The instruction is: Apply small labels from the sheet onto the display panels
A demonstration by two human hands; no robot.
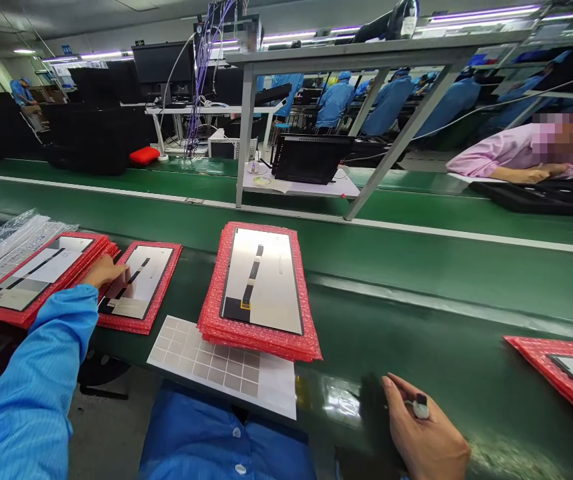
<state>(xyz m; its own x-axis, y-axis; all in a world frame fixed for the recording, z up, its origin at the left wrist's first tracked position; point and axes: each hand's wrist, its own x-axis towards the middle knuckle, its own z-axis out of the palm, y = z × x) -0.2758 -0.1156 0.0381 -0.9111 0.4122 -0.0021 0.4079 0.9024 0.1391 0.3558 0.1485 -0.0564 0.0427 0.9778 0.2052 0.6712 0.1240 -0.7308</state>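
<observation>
My left hand [104, 271] reaches in a blue sleeve to a flat display panel [142, 280] on red bubble-wrap sheets at the left. Its bent fingers are at the panel's left long edge; the grip underneath is hidden. At the lower right my right hand [423, 427] is curled around a small black and whitish object [421, 407], whose kind I cannot make out. Another silver-backed display panel [271, 280], with a dark flex strip, tops the middle stack of red bubble wrap [261, 343]. Beneath that stack lies a sheet of square labels [206, 353], partly covered.
Far left, another panel [41, 270] rests on red bubble wrap beside clear plastic packaging [11, 240]. A further red-wrapped stack [556, 360] is cut off at the right edge. A metal frame [244, 140] stands beyond the green bench. A co-worker's pink sleeve [496, 147] is at far right.
</observation>
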